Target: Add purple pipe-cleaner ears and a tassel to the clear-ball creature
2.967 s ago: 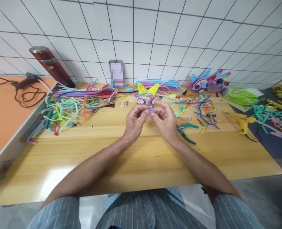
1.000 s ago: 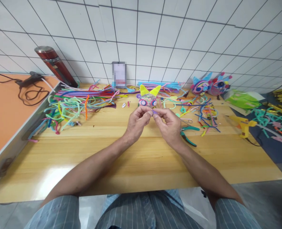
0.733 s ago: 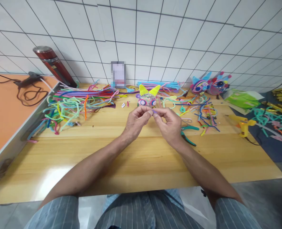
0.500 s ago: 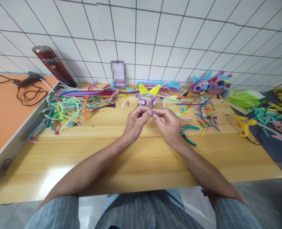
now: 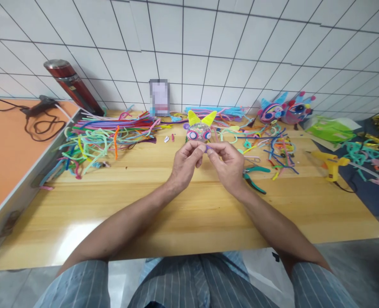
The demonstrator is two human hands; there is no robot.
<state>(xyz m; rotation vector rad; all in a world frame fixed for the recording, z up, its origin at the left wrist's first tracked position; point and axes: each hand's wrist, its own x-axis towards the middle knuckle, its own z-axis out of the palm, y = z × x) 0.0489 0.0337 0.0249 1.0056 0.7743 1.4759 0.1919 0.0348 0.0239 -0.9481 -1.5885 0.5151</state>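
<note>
- White tiled wall (image 5: 197,36) is backing a wooden table (image 5: 205,222), where we are seeing fuzzy craft stems (image 5: 112,124) lying beyond the grip and to its left.
- Left hand (image 5: 185,166) and right hand (image 5: 227,164) are meeting, thumbs and fingertips closing on a small purple piece (image 5: 207,149); between them, they are hiding most of it from us.
- Just beyond the grip, a yellow-eared head (image 5: 200,128) is facing us; whether knuckles are brushing it, we are not able to tell.
- We are judging the piece's smallness the chief hazard: with so little to hold, a slipping fingertip could be dropping it onto the wood below.
- Uneven pressure from the two thumbs, we are guessing, could be bending it out of shape.
- Knuckles pushing forward could be tipping the head.
- Teal-handled pliers (image 5: 258,170) are lying just right of the grip, where a sideways sweep could be knocking them.
</note>
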